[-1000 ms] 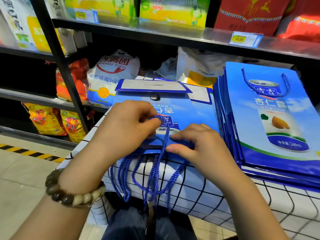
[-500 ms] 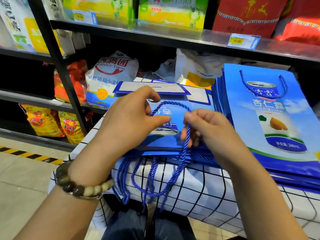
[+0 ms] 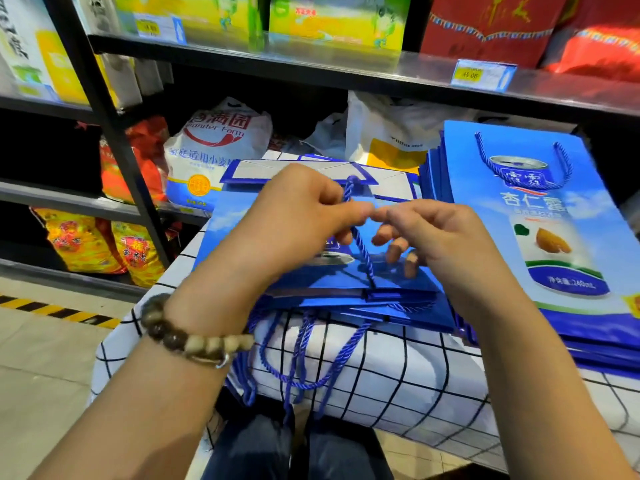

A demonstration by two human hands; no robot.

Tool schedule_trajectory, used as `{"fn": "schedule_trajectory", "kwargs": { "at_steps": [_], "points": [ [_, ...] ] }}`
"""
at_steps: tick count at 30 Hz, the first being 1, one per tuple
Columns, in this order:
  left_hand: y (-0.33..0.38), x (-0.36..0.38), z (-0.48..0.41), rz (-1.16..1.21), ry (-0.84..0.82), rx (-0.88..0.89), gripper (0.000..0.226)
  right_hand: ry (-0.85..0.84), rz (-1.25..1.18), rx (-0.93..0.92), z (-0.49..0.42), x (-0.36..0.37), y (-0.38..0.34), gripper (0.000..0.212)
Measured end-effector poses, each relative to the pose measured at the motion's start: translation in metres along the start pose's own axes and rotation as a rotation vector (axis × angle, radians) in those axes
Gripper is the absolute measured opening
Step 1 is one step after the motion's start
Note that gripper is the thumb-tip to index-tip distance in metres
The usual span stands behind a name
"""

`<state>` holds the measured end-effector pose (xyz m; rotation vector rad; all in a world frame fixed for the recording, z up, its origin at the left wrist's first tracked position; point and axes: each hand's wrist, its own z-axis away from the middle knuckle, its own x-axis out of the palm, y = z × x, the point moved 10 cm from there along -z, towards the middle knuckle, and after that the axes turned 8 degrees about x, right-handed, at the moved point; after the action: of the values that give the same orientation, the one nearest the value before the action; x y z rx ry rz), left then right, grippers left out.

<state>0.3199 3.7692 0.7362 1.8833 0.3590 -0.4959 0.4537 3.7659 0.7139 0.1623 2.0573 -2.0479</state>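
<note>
Left hand [image 3: 294, 223], right hand [image 3: 440, 237]: pinched cord [image 3: 363, 252]

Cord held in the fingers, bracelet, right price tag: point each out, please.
cord [image 3: 361, 247], head view, on the taut stretch at mid-length.
bracelet [image 3: 204, 344], head view, on a pale bead.
right price tag [image 3: 483, 75], head view, on the middle of its face.
</note>
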Motion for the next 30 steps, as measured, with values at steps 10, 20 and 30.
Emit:
{"fn": "schedule_trajectory", "kwargs": {
  "at_steps": [10, 20, 30],
  "points": [
    [-0.002, 0.015, -0.003, 0.117, -0.029, 0.068, 0.026, -0.033, 0.034, 0.015, 0.001, 0.001, 0.011, 0.018],
    [-0.020, 0.025, 0.046, -0.496, -0.245, 0.224, 0.041, -0.012, -0.051, -0.028, 0.000, 0.003, 0.013, 0.032],
    [-0.007, 0.024, 0.049, -0.506, -0.168, 0.337, 0.041, 0.032, 0.129, -0.051, 0.002, 0.011, 0.013, 0.028]
  ]
}}
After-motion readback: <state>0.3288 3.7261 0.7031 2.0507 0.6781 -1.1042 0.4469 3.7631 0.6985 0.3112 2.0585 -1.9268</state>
